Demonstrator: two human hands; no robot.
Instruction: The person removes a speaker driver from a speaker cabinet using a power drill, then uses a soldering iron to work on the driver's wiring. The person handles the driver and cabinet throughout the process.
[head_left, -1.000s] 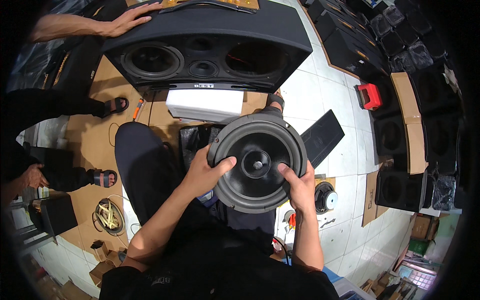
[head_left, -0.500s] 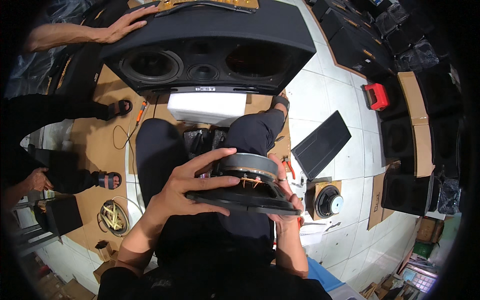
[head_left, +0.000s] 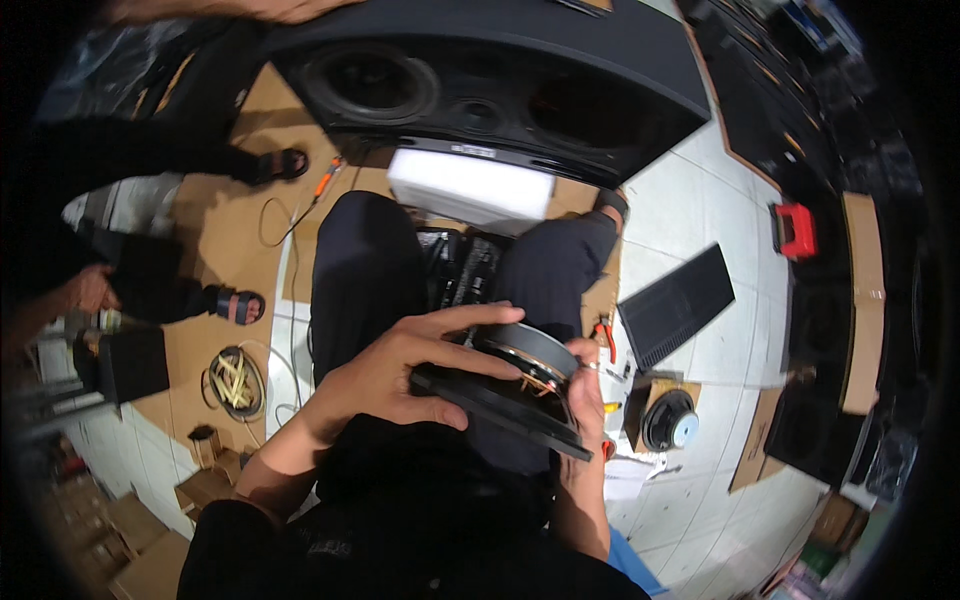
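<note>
Above my lap I hold a round black speaker driver, its grey magnet turned up and away from me and its wide rim tilted down to the right. My left hand is closed around its left side, with fingers stretched over the magnet and frame and the thumb along the rim. On the other side my right hand, with a ring on one finger, grips the edge, partly hidden behind the driver. Copper-coloured wires and terminals show on the side of the frame.
Ahead stands a large black speaker cabinet with a white foam block before it. A co-worker's hand is at left. Right lie a black grille panel, red-handled pliers, another driver and a red case.
The driver has tilted, its right side dropping lower, and both hands have moved slightly right with it. The whole view has shifted, so the cabinet sits higher and farther right.
</note>
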